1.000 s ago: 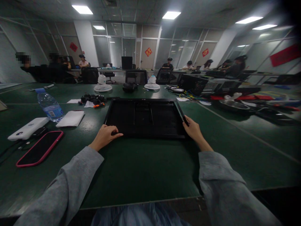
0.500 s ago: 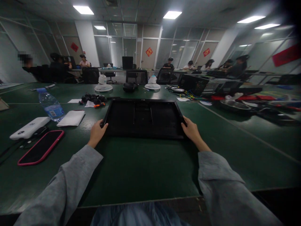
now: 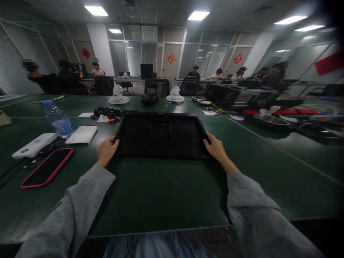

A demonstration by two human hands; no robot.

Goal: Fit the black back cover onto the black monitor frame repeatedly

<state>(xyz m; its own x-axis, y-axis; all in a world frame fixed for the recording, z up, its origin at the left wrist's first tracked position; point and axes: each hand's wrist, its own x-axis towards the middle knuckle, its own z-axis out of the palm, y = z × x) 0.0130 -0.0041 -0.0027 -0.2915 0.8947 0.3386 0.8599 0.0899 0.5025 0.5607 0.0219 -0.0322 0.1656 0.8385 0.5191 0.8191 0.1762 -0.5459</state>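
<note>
The left hand (image 3: 106,149) and right hand (image 3: 215,147) grip opposite sides of a black tray-like frame (image 3: 161,148) over the green table (image 3: 166,197); contact underneath unclear. Uneven support could tilt it.

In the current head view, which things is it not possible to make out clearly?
All in the head view:
Underside of the black frame: hidden by the frame itself.
Some fingers of the left hand and right hand: hidden by the hands and the frame.
Print on the water bottle: too small.
Dark items at far right: blurred.
Upper left sleeve: cut off by the bottom edge.
</note>
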